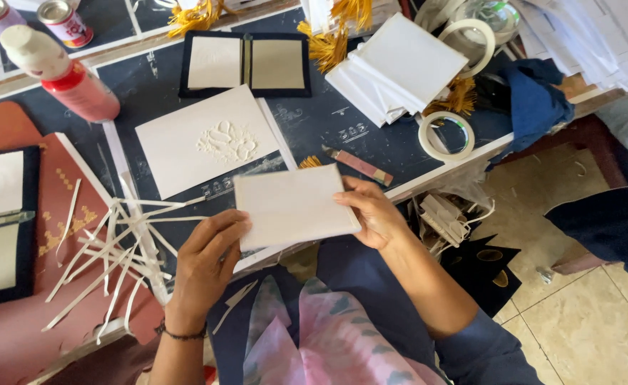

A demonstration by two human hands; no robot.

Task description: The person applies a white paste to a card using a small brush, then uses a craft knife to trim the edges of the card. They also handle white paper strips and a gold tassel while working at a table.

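Holding: blank white card (294, 205), pinched at both short edges, above the table's near edge
Left hand (207, 260): fingers closed on the card's left edge, thumb on top
Right hand (372, 212): fingers clamped on the right edge
Just behind: embossed white card (210, 139), craft knife (357, 165)
Left: paper strips (114, 242)
Farther: tape roll (446, 135), card stack (396, 68), red bottle (60, 71)

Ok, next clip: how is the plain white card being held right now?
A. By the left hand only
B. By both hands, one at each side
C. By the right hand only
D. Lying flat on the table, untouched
B: the white card is gripped between the left hand at its lower left edge and the right hand at its right edge, lifted above the dark table.
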